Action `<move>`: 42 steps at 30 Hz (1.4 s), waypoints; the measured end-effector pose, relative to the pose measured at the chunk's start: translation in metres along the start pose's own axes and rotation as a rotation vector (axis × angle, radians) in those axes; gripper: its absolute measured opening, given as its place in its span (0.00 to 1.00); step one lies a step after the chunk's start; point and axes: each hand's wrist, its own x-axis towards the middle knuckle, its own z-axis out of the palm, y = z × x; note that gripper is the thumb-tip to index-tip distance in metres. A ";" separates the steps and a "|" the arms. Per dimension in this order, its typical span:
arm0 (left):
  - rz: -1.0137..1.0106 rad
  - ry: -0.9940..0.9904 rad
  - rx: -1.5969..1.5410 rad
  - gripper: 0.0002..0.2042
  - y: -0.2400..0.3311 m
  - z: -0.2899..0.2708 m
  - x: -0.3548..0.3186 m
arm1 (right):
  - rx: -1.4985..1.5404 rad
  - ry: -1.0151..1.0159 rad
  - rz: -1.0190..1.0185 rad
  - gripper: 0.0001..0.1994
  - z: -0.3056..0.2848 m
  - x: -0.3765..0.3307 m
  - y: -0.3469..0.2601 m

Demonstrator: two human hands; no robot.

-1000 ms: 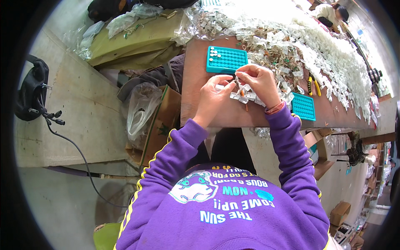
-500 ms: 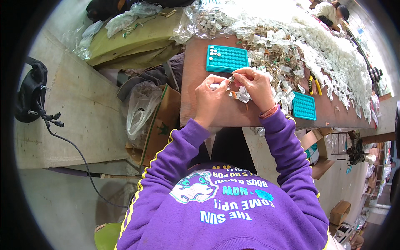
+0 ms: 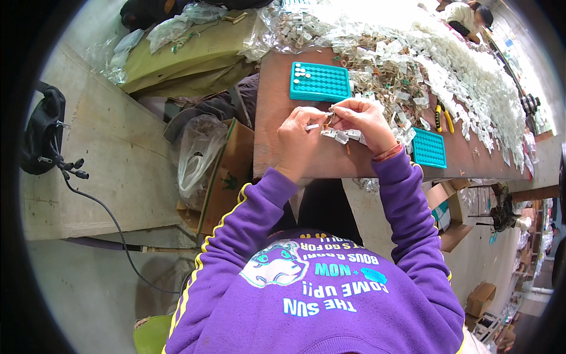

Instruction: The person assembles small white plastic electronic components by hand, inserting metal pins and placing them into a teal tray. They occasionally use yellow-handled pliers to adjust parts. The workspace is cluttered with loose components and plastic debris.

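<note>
1. Left hand (image 3: 299,134) pinches a small white part (image 3: 312,126) over the brown table (image 3: 277,118).
2. Right hand (image 3: 364,120) closes on a tiny piece at its fingertips; too small to identify.
3. Clear packets (image 3: 342,135) lie beneath, partly hidden.
4. Teal tray (image 3: 319,82) sits just beyond.

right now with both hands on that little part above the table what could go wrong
1. The left hand and right hand pinch a small white part in the air; a slip could drop it among the loose pieces below.
2. Those pieces lie near the table edge and could be nudged off.
</note>
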 end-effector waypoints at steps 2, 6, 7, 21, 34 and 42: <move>0.013 0.000 -0.005 0.05 0.000 0.001 -0.001 | 0.017 -0.009 -0.005 0.10 -0.001 -0.001 -0.001; 0.059 0.034 -0.017 0.05 0.000 0.002 -0.001 | 0.052 -0.013 0.022 0.10 -0.003 -0.001 0.000; 0.034 0.034 -0.032 0.05 -0.001 0.002 -0.001 | 0.074 -0.004 0.031 0.09 -0.003 0.000 0.000; 0.104 0.034 -0.010 0.07 -0.003 0.003 -0.001 | 0.190 0.052 0.008 0.10 0.003 0.002 0.013; -0.407 -0.039 -0.292 0.06 -0.008 -0.002 0.002 | -0.299 0.249 -0.297 0.08 0.031 0.001 0.018; -0.114 0.018 -0.068 0.06 -0.006 0.000 0.000 | -0.329 0.209 -0.275 0.07 0.027 -0.002 0.007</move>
